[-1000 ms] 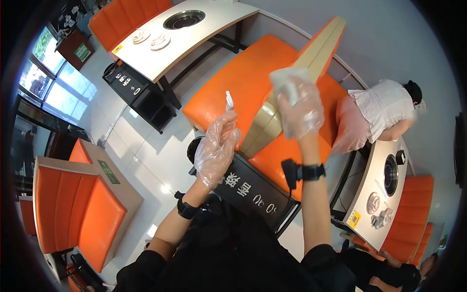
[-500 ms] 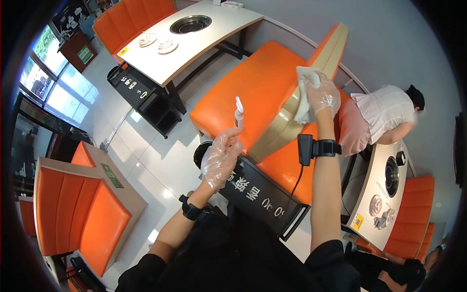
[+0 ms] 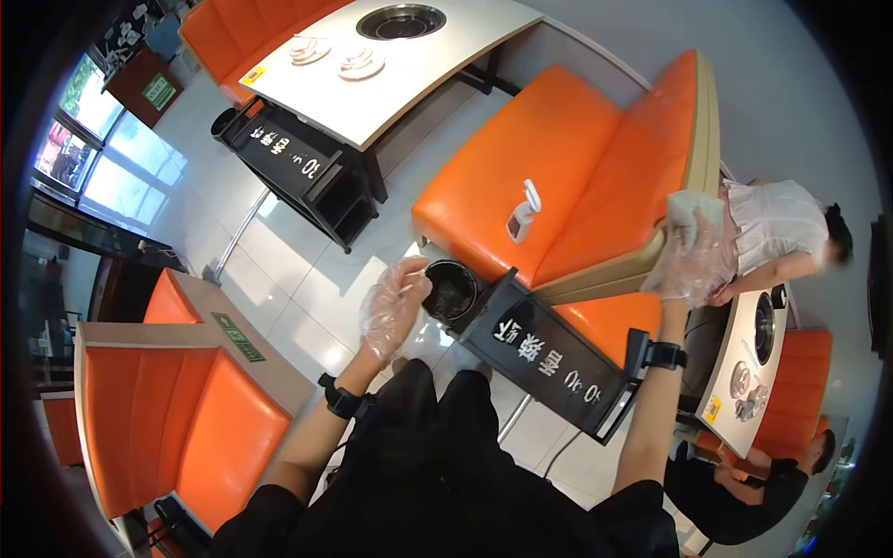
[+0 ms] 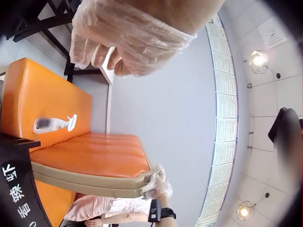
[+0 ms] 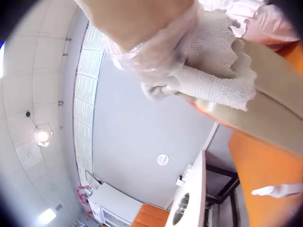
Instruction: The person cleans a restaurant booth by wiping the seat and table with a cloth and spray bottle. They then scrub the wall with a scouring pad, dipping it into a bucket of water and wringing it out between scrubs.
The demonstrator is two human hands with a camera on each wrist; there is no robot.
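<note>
In the head view my right hand (image 3: 693, 265), in a clear plastic glove, grips a white cloth (image 3: 690, 209) at the beige edge of the orange bench's backrest (image 3: 642, 163). The right wrist view shows the cloth (image 5: 215, 87) bunched and folded under the palm, over the beige trim (image 5: 270, 78). My left hand (image 3: 391, 312), gloved too, hovers beside a round black bin (image 3: 453, 302), fingers loosely curled and holding nothing. A white-topped spray bottle (image 3: 521, 223) stands on the orange seat (image 3: 502, 149).
A black cart (image 3: 549, 358) with white lettering stands before the bench. Another person (image 3: 777, 223) bends behind the backrest, and someone sits (image 3: 744, 488) at lower right. White tables (image 3: 409, 79) with round burners and stacked plates stand around. An orange booth (image 3: 186, 409) is at left.
My right hand and the cloth have moved right and down along the backrest's beige edge. My left hand has drawn left, away from where it overlapped the view near the spray bottle.
</note>
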